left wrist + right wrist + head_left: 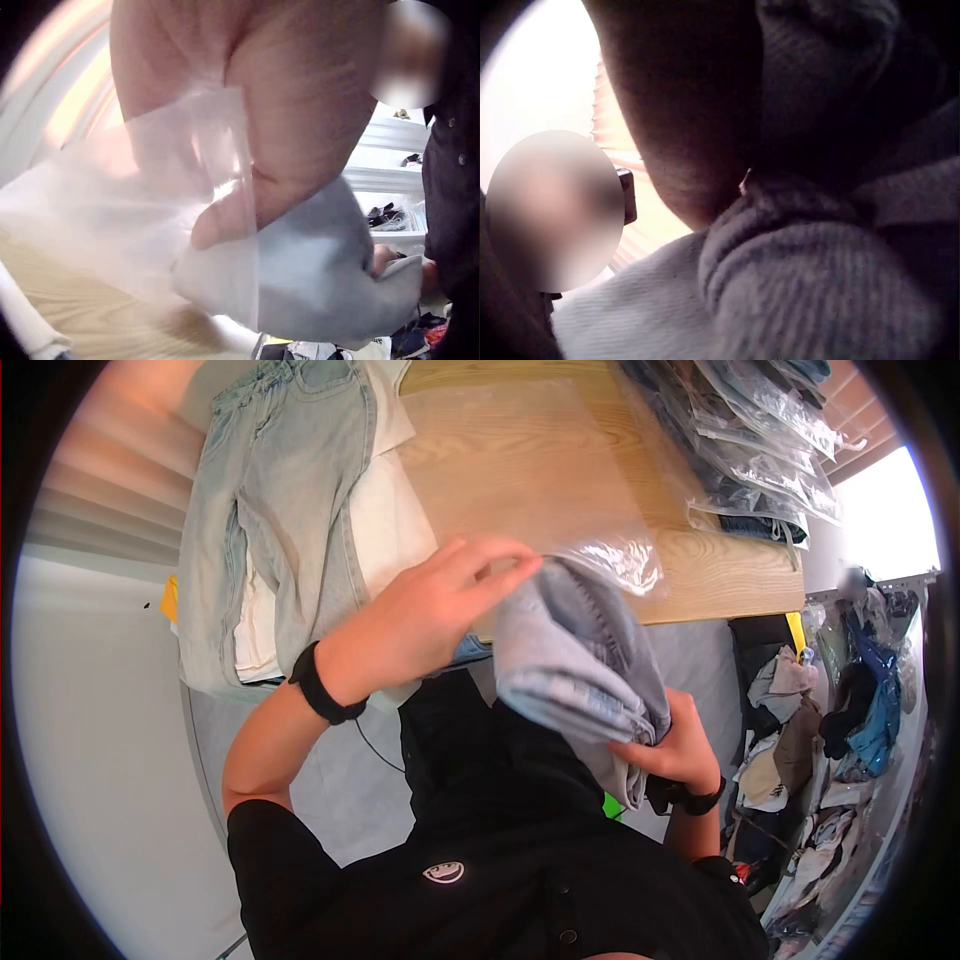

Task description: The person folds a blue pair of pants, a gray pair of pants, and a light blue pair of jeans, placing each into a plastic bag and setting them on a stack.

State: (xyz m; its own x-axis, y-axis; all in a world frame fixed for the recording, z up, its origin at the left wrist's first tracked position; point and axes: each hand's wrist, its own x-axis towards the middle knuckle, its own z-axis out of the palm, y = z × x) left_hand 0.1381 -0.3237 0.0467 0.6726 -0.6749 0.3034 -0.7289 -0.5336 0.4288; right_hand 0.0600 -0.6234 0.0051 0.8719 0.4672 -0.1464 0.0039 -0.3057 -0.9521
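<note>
Light grey-blue folded jeans [575, 650] hang at the table's front edge, in front of the person's body. My left hand [440, 595] pinches their upper corner between thumb and fingers. In the left wrist view, the mouth of a clear plastic bag [217, 142] lies over the left thumb [225, 221] and the end of the jeans [315, 270]. The rest of that bag lies flat on the table. From the right, my right hand [680, 745] grips the lower end of the bundle, thumb on top. Grey fabric [817, 277] fills much of the right wrist view.
Another pair of light jeans [285, 490] is spread at the left of the wooden table [720, 575], over white cloth. Bagged garments [750, 430] are stacked at the back right. Shelves of clothing [830, 760] stand beyond the right arm.
</note>
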